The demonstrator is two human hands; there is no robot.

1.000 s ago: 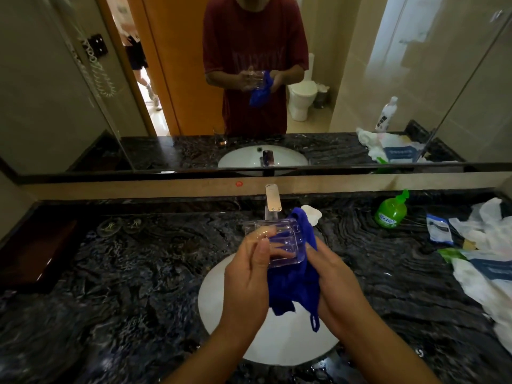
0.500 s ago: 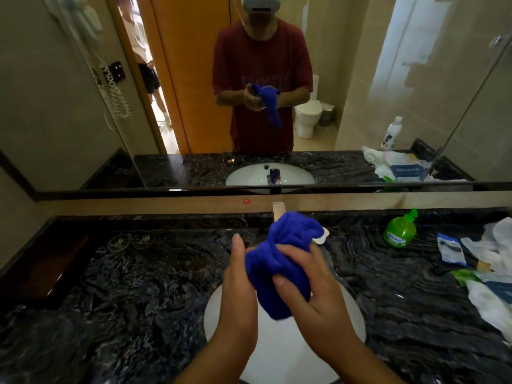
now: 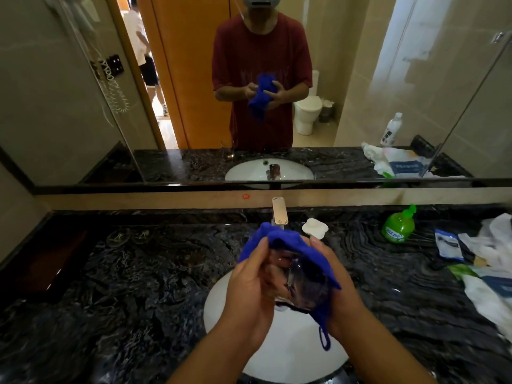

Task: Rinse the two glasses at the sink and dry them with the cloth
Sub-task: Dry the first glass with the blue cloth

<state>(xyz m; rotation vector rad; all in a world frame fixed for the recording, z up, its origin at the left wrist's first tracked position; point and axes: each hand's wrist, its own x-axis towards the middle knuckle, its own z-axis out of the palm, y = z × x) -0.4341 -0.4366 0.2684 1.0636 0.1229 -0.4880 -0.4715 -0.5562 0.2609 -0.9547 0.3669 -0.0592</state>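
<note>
Nearest: two forearms reaching in from the bottom edge, over the white sink. Left hand curled around the glass from the left, fingers bent against its clear wall. Right hand cupped around the other side, gripping glass and cloth together. Glass held between both hands above the basin, tilted, open mouth turned toward the camera, touching no part of the sink. Blue cloth draped over the top of the glass and down its right side, bunched above the fingertips, with a small loop dangling below the right wrist.

Around the sink: dark veined stone surface, wet-looking and glossy. Just behind the hands, a flat metal tap standing upright at the basin's back rim. Beside the tap on the right, a small white soap dish. Further right, a green pump bottle upright near the back edge. At the far right, a pile of white bags and packets spread across the surface. Second glass: cannot tell where from this view.

Farthest: a wide mirror along the back wall, reflecting a person in a dark red shirt holding the blue cloth at chest height, an orange door, a white toilet and a white bottle.
</note>
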